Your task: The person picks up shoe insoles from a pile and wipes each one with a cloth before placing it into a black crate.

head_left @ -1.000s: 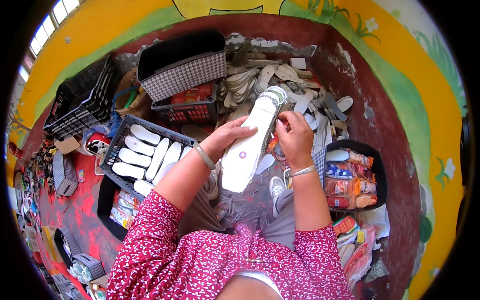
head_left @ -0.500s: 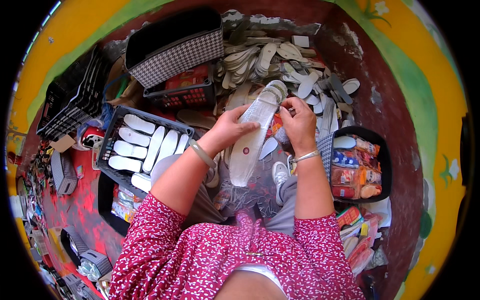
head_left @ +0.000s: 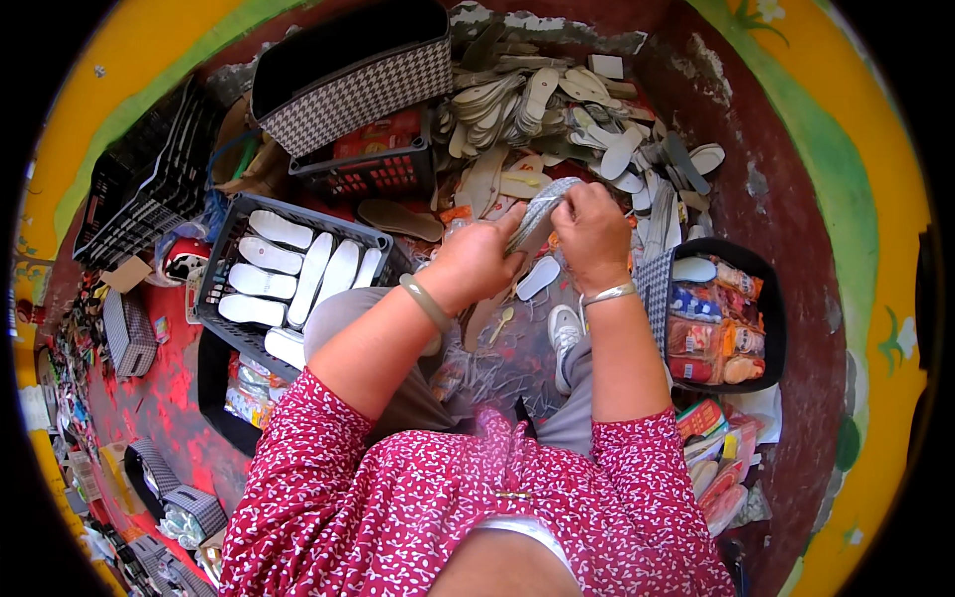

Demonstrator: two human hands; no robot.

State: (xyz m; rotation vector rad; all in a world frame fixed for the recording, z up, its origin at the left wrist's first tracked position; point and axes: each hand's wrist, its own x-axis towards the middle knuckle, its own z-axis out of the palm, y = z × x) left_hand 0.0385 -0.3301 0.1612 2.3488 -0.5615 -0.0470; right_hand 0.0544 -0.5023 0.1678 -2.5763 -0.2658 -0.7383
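Several white insoles (head_left: pixel 311 279) are lying in the grey crate (head_left: pixel 242 341). Rightward, the left hand (head_left: pixel 477 261) is curling its fingers around the lower part of a held insole (head_left: pixel 538 213), which is tilting edge-on between both hands, its handling seemingly unfinished; the right hand (head_left: pixel 595 239) is pinching its upper edge, fingers closed. Farther right, a black-lined bin (head_left: pixel 775 313) is holding wrapped packets (head_left: pixel 699 341).

My L forearm (head_left: pixel 370 343) & R forearm (head_left: pixel 629 348) extend fwd in front of me. My 2 hands are near each other: L hand (head_left: pixel 476 261) gripping, thumb (head_left: pixel 513 264) pointing R; R hand (head_left: pixel 595 237) slightly higher, pinching w/ bent fingers (head_left: pixel 564 213).
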